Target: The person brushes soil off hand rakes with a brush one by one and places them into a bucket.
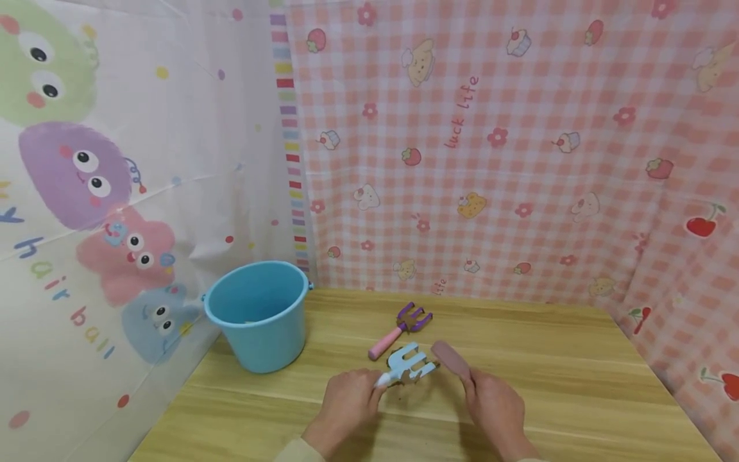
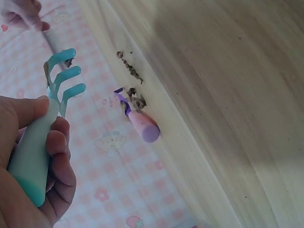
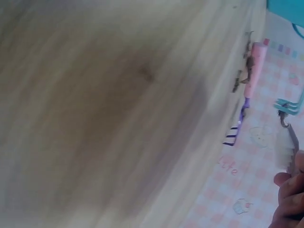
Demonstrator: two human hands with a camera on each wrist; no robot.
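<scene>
My left hand point(image 1: 349, 398) grips the pale handle of a light blue hand fork point(image 1: 411, 366), its three tines pointing up and to the right, with brown dirt clinging to them. In my right hand point(image 1: 499, 410) is a mauve-backed brush point(image 1: 451, 359); pale bristles show in the right wrist view, facing the fork's tines. A dark clump point(image 3: 283, 118) sits between tines and brush there. Just behind, a second hand fork with a pink handle point(image 1: 385, 342) and purple tines lies on the table, brown dirt on its head.
A light blue bucket point(image 1: 265, 343) stands at the table's left, with something pale barely showing inside. Dark crumbs point(image 2: 132, 71) are scattered on the wooden table point(image 1: 548, 359) near the pink-handled fork. Printed cloths hang behind and at both sides.
</scene>
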